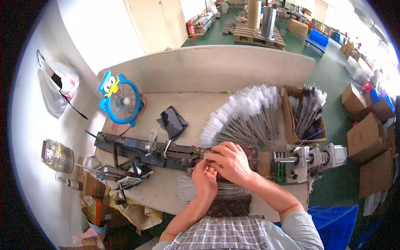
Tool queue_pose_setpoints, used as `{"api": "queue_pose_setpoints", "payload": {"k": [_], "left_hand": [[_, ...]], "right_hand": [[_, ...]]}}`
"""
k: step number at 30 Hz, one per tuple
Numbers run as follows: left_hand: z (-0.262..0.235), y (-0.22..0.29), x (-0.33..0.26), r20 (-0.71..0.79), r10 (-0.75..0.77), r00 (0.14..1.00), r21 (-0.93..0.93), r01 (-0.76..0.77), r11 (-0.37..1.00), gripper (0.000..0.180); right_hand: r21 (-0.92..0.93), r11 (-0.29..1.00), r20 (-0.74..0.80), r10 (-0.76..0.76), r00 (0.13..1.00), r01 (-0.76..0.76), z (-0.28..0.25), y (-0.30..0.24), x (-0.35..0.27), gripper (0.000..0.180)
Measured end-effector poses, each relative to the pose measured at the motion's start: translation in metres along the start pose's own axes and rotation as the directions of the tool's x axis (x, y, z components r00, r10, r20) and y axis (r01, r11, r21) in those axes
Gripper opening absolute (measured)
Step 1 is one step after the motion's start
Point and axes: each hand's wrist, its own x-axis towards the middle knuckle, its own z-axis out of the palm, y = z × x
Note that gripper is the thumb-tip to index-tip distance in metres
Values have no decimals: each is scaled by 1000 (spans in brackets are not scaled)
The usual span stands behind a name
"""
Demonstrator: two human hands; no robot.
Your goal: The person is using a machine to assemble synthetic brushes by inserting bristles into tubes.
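My right hand [231, 163] reaches over the middle of a long dark bench machine [177, 151], its fingers pinched together on its track. What they hold, if anything, is too small to make out. Just below it, my left hand [204, 178] is closed too, fingertips close to the right ones and their grip hidden. A thin wire rod [263, 158] runs from beside my right hand to the metal chuck [287, 160] at the machine's right end. Beneath my hands lies a bundle of bare wire rods [188, 188]. Behind the machine fans a heap of white-tipped wire brushes [246, 112].
A cardboard box [289, 121] of more brushes stands at the back right of the table. To the left are a blue cartoon-shaped fan [125, 101], a dark pouch [173, 122] and a clamp stand [121, 173]. A low panel [204, 68] edges the far side.
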Motion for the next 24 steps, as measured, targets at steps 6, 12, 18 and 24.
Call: {"api": "queue_pose_setpoints", "payload": {"k": [6,12,18,24], "left_hand": [[15,4,-7,-7,-55,998,-58,54,997,16],[4,-2,-5,44,3,999,-11,-2,1000,9],[15,-1,-7,-47,32,998,19,-32,999,5],[20,-1,-8,-27,56,998,33,-56,998,6]], "right_hand": [[3,1000,26,8,1000,-8,1,0,2,29],[-78,996,-78,47,996,-53,4,-4,-1,34],[-103,994,-84,-36,996,28,-2,0,-3,28],[-70,998,-56,-1,998,-3,-3,5,-9,27]]}}
